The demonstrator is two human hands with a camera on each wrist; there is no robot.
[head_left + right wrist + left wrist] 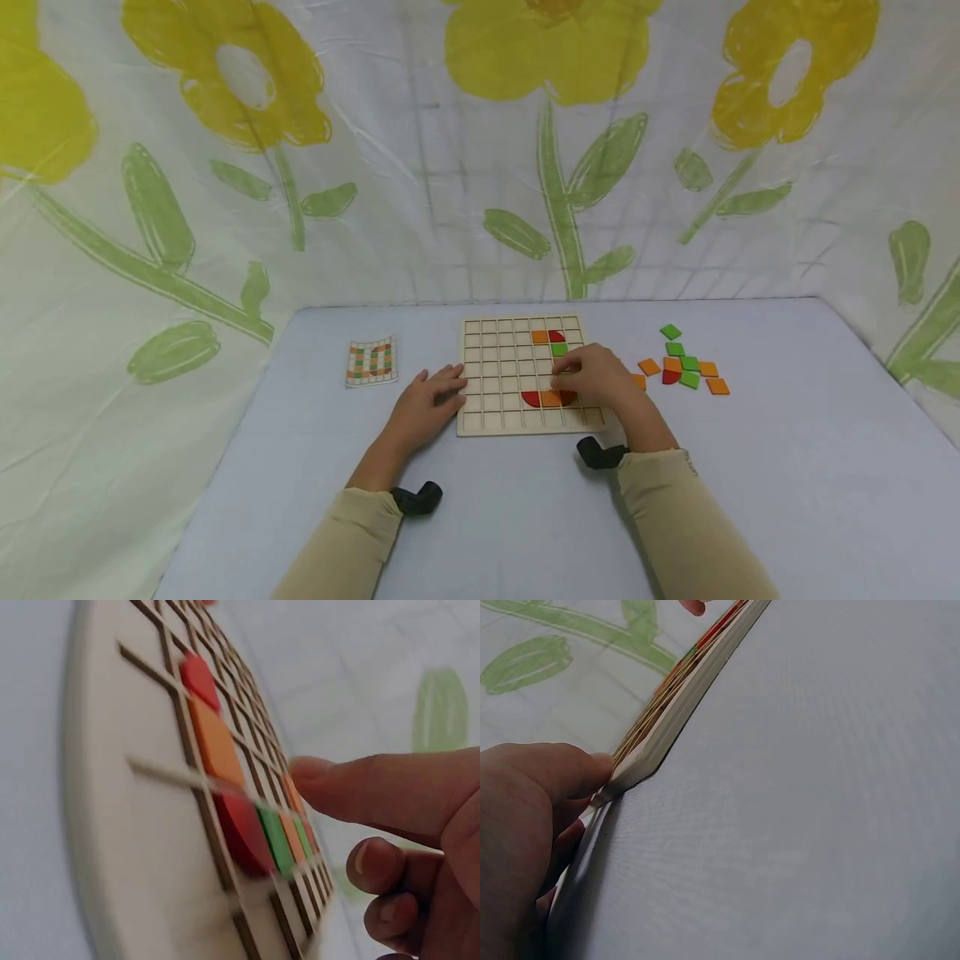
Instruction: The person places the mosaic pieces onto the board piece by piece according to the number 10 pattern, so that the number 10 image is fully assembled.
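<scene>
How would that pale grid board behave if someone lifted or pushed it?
The grid board is probably stiff, judging by its thick, straight edge. Lying flat, it seems unlikely to roll or tip when pushed. Lifted at a slant, it might shed the coloured tiles, which appear merely set into its cells.

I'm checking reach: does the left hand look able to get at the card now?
Probably yes: the left hand touches the board, and nothing visible blocks its way to the card.

Pale wooden grid board [487, 424], smooth and matt; from it, at three o'clock, smooth coloured tiles [717, 386]; at nine, a thin paper card [371, 373]; at twelve, a creased, faintly glossy backdrop [450, 167]; at four and eight, matt cloth sleeves [690, 525].
</scene>
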